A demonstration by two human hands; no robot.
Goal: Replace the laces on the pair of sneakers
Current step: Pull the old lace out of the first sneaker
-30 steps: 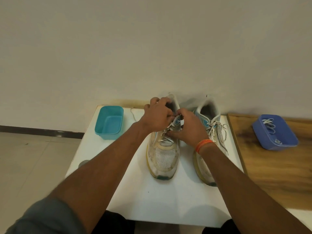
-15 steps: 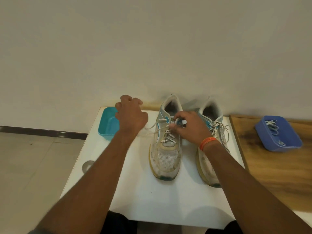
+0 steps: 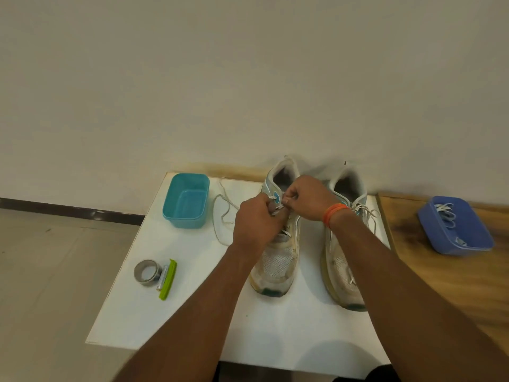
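Two worn white sneakers with teal trim stand side by side on the white table [image 3: 176, 321], toes toward me. Over the upper eyelets of the left sneaker [image 3: 276, 267], my left hand [image 3: 254, 223] pinches its old white lace. My right hand [image 3: 307, 198], with an orange band on the wrist, pinches the lace at the top eyelet opposite. A freed length of that lace [image 3: 223, 216] trails in loops on the table to the left. The right sneaker [image 3: 344, 274] is laced, partly behind my right forearm.
An empty teal tub [image 3: 186, 199] stands at the table's back left. A blue tub [image 3: 454, 226] holding white laces sits on the wooden surface to the right. A roll of grey tape [image 3: 147, 271] and a green-handled tool [image 3: 168, 279] lie near the table's left edge.
My left hand had swung out left, drawing lace free; it is now back at the left sneaker's eyelets. The view has tilted, bringing the tape and tool into sight.
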